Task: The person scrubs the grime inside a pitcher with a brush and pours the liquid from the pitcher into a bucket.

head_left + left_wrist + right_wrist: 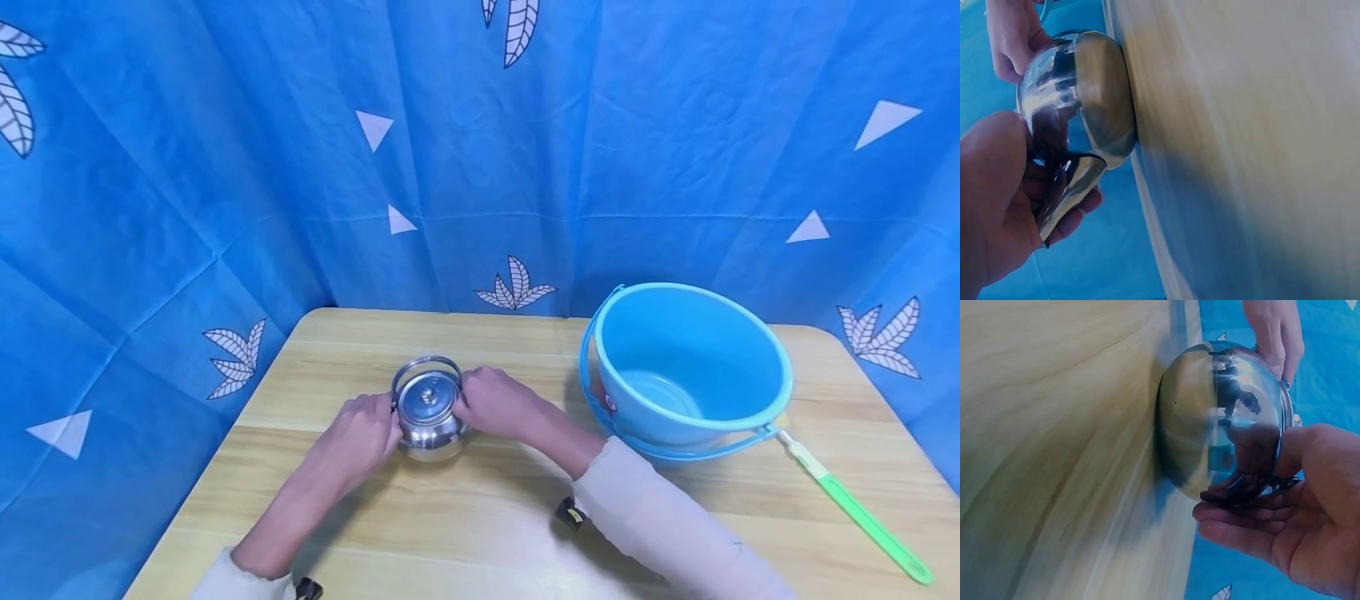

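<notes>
Blue curtain [480,167] surrounds the wooden table [450,533]; on its left half I see the left hand [356,442] gripping the spout [1069,200], which it hides from my head view. The kettle [431,408] stands upright, the right hand [498,404] pinching its other side, fingertips lost from above. Rightward, the bucket [690,342] covers one end of a green handle [862,508].
</notes>
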A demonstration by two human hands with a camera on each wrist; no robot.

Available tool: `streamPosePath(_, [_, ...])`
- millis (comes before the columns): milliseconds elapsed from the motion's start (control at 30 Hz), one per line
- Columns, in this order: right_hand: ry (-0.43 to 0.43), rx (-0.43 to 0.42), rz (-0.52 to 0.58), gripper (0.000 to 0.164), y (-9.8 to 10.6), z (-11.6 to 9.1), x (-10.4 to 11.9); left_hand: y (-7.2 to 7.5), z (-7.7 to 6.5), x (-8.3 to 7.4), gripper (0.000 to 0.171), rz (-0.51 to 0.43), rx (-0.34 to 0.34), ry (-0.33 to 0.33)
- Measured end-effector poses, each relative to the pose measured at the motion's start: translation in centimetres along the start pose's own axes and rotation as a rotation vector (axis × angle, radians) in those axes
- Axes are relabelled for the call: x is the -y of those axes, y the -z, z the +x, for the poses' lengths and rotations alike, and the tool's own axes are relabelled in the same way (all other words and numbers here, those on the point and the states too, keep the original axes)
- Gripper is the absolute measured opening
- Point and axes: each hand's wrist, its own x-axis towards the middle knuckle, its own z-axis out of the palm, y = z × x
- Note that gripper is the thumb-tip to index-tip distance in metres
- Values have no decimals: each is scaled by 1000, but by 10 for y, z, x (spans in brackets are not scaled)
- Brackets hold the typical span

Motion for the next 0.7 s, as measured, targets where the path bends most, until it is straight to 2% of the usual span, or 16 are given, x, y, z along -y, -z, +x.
streamPosePath(700, [8,-60,-23,33,3,-32,-8,-2,9,-20,24,-7,40,-23])
